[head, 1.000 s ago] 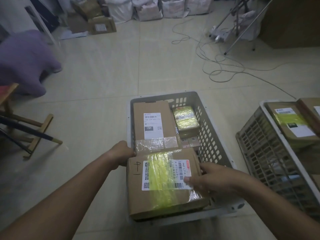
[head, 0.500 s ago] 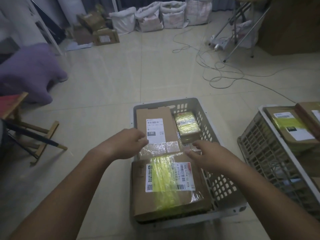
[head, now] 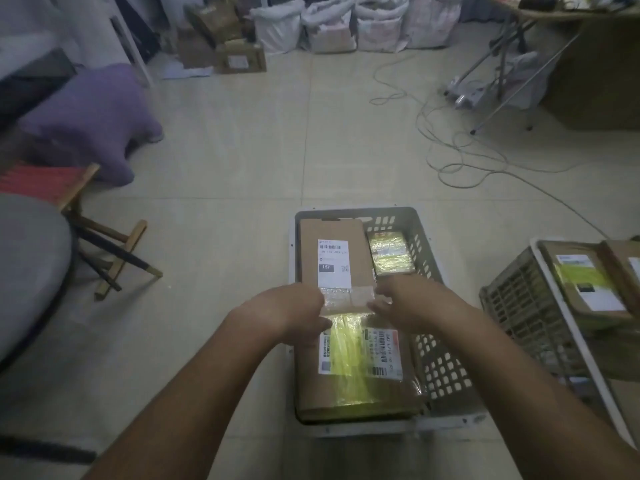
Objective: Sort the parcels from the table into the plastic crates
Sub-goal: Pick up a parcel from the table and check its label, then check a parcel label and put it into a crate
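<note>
A grey plastic crate [head: 431, 249] stands on the floor in front of me. Inside it, a long cardboard parcel [head: 334, 251] with a white label lies at the far left. A small yellow-taped parcel [head: 390, 252] sits to its right. A larger cardboard parcel with yellow tape [head: 349, 372] lies at the near end. My left hand [head: 292, 313] and my right hand [head: 407, 301] flank the clear-taped near end of the long parcel, and their curled fingers grip its two sides. A second crate [head: 516, 306] at the right holds more labelled parcels [head: 583, 284].
Loose cables [head: 460, 161] trail over the tiled floor behind the crates. A wooden folding stool [head: 116, 244] and a purple cloth [head: 93, 119] are at the left. White sacks [head: 332, 26] and cardboard boxes [head: 239, 58] line the far wall; metal stand legs [head: 491, 67] are at the far right.
Both hands let go of the near yellow-taped parcel, which now lies in the crate. They moved forward and closed on the taped near end of the long parcel.
</note>
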